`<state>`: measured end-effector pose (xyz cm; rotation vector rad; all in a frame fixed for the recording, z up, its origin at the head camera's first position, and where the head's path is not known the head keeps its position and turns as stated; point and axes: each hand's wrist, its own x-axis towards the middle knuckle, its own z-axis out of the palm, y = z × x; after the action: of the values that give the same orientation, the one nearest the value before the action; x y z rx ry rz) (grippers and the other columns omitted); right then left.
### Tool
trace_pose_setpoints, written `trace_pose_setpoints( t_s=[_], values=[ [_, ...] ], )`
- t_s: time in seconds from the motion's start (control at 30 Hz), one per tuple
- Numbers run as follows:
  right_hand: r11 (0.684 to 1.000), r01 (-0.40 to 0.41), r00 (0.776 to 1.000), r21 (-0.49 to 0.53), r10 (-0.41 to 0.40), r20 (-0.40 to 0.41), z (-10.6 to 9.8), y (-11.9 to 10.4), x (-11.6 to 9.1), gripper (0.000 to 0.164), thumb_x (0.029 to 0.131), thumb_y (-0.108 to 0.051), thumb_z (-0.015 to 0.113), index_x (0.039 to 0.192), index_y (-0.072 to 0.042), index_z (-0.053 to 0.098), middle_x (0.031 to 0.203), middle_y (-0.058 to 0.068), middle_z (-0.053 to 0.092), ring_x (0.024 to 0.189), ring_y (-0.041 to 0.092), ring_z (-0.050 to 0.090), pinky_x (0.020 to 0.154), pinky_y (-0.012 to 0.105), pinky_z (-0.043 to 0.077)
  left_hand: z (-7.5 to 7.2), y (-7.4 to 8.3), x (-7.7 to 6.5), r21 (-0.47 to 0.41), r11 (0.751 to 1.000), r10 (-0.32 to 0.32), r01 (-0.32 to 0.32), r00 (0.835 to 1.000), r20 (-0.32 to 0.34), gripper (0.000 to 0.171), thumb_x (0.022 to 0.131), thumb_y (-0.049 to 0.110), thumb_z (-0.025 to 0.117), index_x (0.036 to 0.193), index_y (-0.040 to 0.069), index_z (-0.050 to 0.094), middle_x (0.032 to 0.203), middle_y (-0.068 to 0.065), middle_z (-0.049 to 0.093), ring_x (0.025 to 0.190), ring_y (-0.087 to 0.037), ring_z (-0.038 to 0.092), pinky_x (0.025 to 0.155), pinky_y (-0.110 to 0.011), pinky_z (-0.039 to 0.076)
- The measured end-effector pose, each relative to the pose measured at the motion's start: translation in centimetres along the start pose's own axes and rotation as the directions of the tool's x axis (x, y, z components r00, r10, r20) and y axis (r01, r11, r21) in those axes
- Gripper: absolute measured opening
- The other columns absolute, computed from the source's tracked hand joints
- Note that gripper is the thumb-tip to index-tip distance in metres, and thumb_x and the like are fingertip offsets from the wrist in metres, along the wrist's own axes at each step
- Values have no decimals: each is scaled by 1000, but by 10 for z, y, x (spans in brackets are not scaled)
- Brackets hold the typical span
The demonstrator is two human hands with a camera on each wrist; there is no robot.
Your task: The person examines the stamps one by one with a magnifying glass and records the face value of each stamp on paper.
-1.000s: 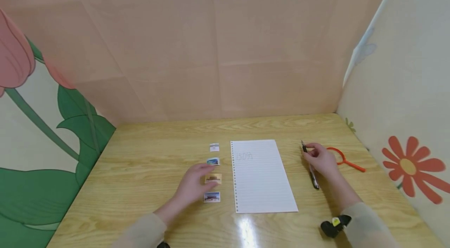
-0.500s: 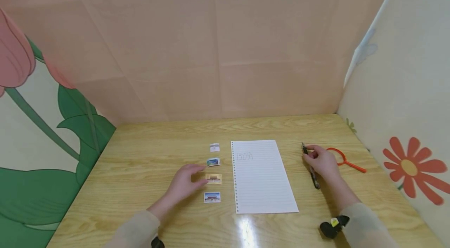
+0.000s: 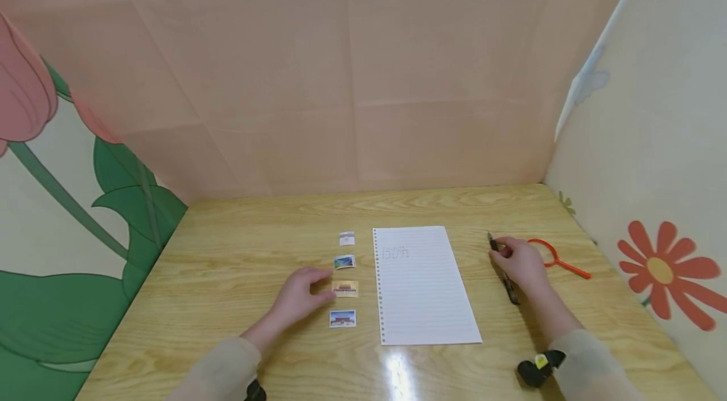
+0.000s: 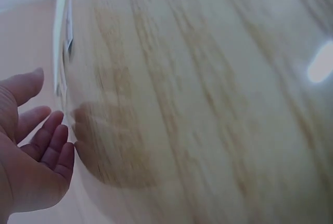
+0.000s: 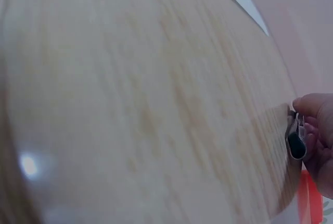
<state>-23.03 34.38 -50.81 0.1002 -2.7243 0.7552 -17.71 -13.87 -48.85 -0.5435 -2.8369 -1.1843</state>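
Several small stamps lie in a column left of the lined paper [image 3: 428, 300]: a pale stamp [image 3: 346, 238] at the back, a blue-green stamp [image 3: 344, 262], a yellow stamp [image 3: 346, 289], and a stamp with a red building [image 3: 342, 319] nearest. My left hand [image 3: 298, 295] is just left of the yellow stamp, its thumb near or at that stamp's edge, fingers loosely bent around nothing. To the right of the paper, my right hand [image 3: 521, 260] pinches a black pen [image 3: 509, 290] between thumb and fingers, low over the table. The right wrist view shows the pen's end [image 5: 296, 143].
A red-framed magnifying glass [image 3: 570, 269] lies just right of my right hand. Faint handwriting [image 3: 396, 253] marks the paper's upper left. The wooden table [image 3: 238, 262] meets a pink backdrop behind and printed floral sheets at both sides.
My left hand has drawn back to the left, off the stamps it partly covered. My right hand stays in nearly the same place, with the pen's angle slightly changed.
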Motion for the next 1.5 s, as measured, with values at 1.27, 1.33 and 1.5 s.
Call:
trace_pose_setpoints(
  t_s=[1.27, 1.33, 1.5],
  values=[
    [989, 11, 999, 149, -5, -46, -69, 62, -33, 45, 90, -16, 73, 128, 4, 60, 97, 15, 65, 81, -10, 47, 63, 11, 41, 22, -12, 15, 23, 1000, 18, -18, 1000, 13, 41, 73, 22, 88, 111, 12, 74, 109, -1, 65, 106, -24, 59, 97, -45, 45],
    [990, 12, 999, 143, -5, -54, -72, 66, -35, 46, 90, -16, 74, 128, 5, 60, 97, 18, 65, 82, -10, 48, 63, 9, 41, 22, -12, 15, 20, 1000, 20, -20, 1000, 10, 41, 73, 21, 89, 110, 11, 74, 109, -1, 64, 105, -24, 59, 97, -45, 45],
    [993, -22, 999, 118, 27, -35, -77, 75, -39, 50, 90, -20, 75, 131, 4, 59, 105, 24, 64, 84, -7, 47, 65, 9, 40, 21, -11, 14, 20, 999, 33, -33, 999, 3, 41, 73, 21, 89, 109, 10, 74, 108, -1, 64, 103, -24, 59, 96, -45, 45]
  ],
)
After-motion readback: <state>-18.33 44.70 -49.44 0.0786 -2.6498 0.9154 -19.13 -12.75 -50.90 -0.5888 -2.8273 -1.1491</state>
